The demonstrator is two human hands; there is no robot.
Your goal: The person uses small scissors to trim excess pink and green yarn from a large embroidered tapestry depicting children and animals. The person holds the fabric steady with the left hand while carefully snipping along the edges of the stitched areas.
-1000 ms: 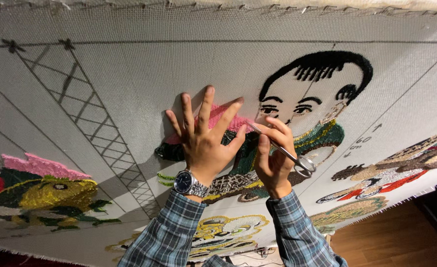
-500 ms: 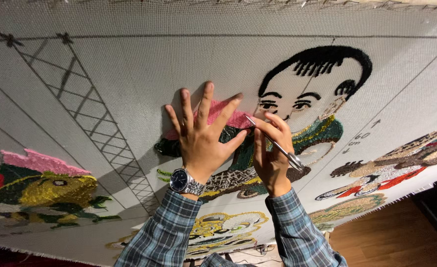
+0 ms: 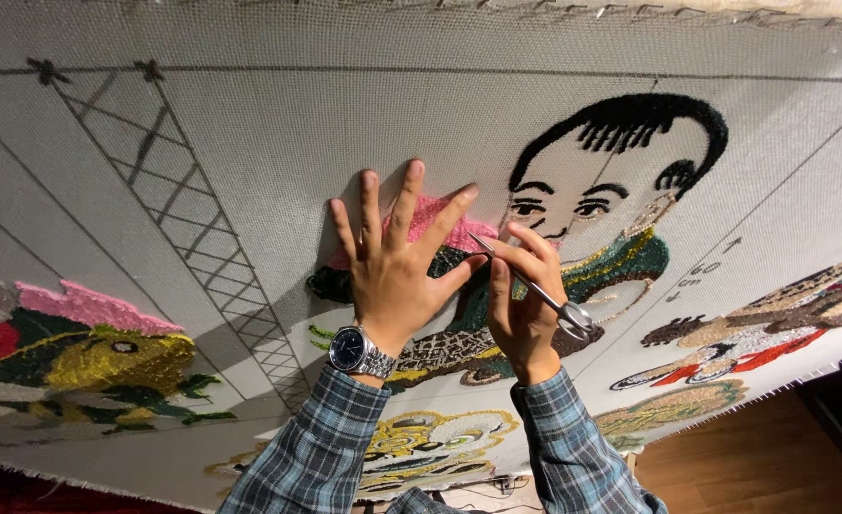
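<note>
Left hand (image 3: pixel 397 271): fingers spread wide, palm pressed flat on the stretched canvas (image 3: pixel 249 152), covering part of a pink tufted patch (image 3: pixel 440 217). Wristwatch (image 3: pixel 354 350) on that wrist. Right hand (image 3: pixel 524 305): fingers pinched narrow around small metal scissors (image 3: pixel 533 287), tips pointing at the pink patch beside the left thumb. Blades look closed; hard to confirm. Tufted face (image 3: pixel 597 176) just right of both hands.
</note>
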